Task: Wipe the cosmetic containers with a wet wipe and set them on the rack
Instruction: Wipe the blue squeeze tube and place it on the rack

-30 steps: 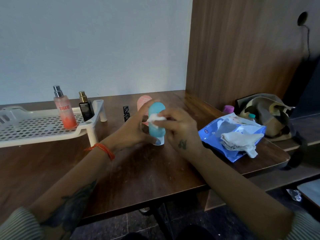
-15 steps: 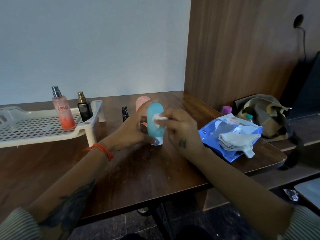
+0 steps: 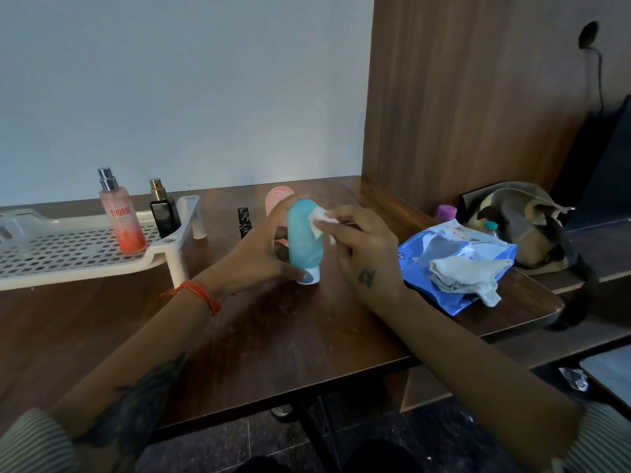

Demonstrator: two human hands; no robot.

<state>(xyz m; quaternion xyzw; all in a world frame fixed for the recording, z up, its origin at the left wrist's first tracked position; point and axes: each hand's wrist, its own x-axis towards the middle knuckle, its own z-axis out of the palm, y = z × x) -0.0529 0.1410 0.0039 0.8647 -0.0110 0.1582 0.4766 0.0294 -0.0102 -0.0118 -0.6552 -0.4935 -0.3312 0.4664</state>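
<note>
My left hand (image 3: 259, 250) grips a teal squeeze tube (image 3: 304, 244), held cap-down just above the wooden table (image 3: 273, 336). My right hand (image 3: 362, 250) pinches a small white wet wipe (image 3: 321, 220) against the tube's upper right side. On the white perforated rack (image 3: 68, 250) at the left stand a pink spray bottle (image 3: 122, 216) and a black perfume bottle (image 3: 164, 211). Behind my hands a pink tube (image 3: 278, 199) is partly hidden, and a small black container (image 3: 244, 221) stands beside it.
A blue wet-wipe pack (image 3: 454, 264) with wipes spilling out lies at the table's right edge. Beyond it are a purple-capped bottle (image 3: 445, 213) and a camouflage pouch (image 3: 512, 227) on a lower ledge. A wooden panel rises behind the right side.
My right hand has slid the wipe from the tube's front upper part over to its upper right side. The left hand and the tube have stayed nearly in place.
</note>
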